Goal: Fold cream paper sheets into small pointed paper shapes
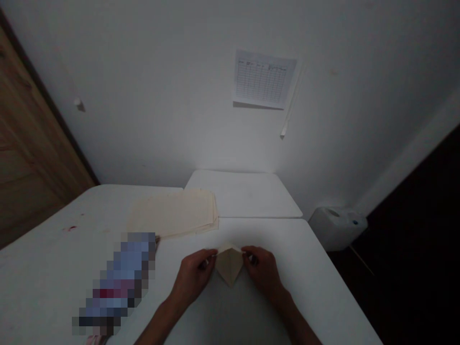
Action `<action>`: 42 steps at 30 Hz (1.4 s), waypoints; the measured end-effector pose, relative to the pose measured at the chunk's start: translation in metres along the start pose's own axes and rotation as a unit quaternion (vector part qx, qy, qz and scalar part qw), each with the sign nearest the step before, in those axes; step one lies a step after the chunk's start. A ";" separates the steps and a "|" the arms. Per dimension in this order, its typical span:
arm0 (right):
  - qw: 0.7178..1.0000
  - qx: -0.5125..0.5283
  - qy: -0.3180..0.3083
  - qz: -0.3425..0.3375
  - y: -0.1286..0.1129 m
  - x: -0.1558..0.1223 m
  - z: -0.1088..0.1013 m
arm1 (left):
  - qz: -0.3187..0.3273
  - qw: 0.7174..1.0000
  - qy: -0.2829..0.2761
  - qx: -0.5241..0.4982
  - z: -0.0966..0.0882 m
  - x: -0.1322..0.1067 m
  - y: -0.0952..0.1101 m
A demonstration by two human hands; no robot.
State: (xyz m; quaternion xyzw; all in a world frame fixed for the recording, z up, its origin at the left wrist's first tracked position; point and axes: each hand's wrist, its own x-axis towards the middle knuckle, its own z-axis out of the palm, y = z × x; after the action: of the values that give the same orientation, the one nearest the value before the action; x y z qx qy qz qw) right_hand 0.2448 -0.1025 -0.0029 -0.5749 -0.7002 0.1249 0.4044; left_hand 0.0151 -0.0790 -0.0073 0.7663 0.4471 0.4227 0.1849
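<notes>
A small folded piece of cream paper [230, 264], kite-shaped with a crease down its middle, is held just over the white table. My left hand [197, 270] pinches its left corner between thumb and fingers. On the opposite side, my right hand [261, 268] grips the right corner the same way. The paper's pointed end faces toward me. Beyond my left hand lies a stack of cream sheets [176, 211], its edges slightly uneven.
A pixelated, blurred-out object [120, 278] lies left of my left arm. The white table [280, 244] meets a wall bearing a printed chart [264, 81]. A white container [336, 227] stands beyond the table's right edge. A wooden door [32, 115] is at left.
</notes>
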 end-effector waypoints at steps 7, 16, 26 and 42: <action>0.999 0.024 -0.027 0.010 0.005 0.000 -0.002 | -0.016 0.997 -0.044 -0.063 -0.007 0.005 0.000; 0.996 0.043 -0.071 -0.019 0.006 -0.001 -0.011 | 0.019 0.997 -0.068 -0.041 -0.010 0.005 -0.005; 0.976 0.201 -0.083 0.021 0.013 -0.002 -0.012 | 0.070 0.995 -0.008 -0.070 -0.001 0.002 0.008; 0.921 0.328 -0.038 0.208 0.016 0.012 -0.004 | 0.190 0.981 0.014 -0.037 0.009 -0.008 0.027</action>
State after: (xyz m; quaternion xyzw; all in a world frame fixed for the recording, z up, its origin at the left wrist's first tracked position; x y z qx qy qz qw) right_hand 0.2591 -0.0879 -0.0054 -0.5373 -0.4998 0.4508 0.5082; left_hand 0.0347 -0.0993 0.0021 0.8239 0.2795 0.4773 0.1234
